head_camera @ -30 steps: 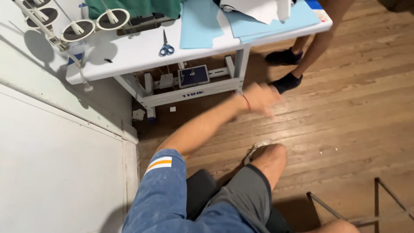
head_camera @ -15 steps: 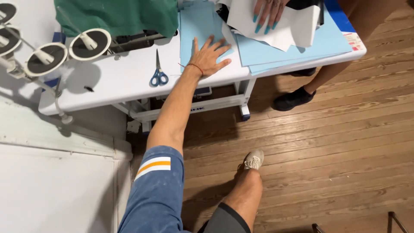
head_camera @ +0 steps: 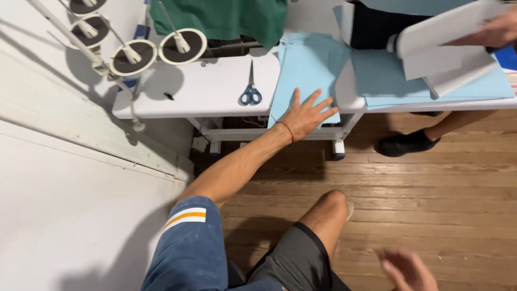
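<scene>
At the near edge of the white table (head_camera: pixel 215 91), the left hand (head_camera: pixel 306 114) lies spread flat on the light blue fabric sheets (head_camera: pixel 312 70), pinning them just right of the blue-handled scissors (head_camera: pixel 250 89), while the right hand (head_camera: pixel 406 269) hangs blurred, fingers loosely apart, empty.

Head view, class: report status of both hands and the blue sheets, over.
Left hand flat, fingers spread, on light blue sheets at table edge. Right hand blurred, empty, low over floor. Scissors lie beside sheets, apart from hand.

Light blue fabric sheets (head_camera: pixel 312 70) lie on a white tabletop (head_camera: pixel 215 91) beside blue-handled scissors (head_camera: pixel 250 91) and dark green cloth (head_camera: pixel 221 19), while the blue sleeve (head_camera: pixel 188 242) carries an orange-and-white stripe, above brown wooden floor (head_camera: pixel 431 188).
</scene>
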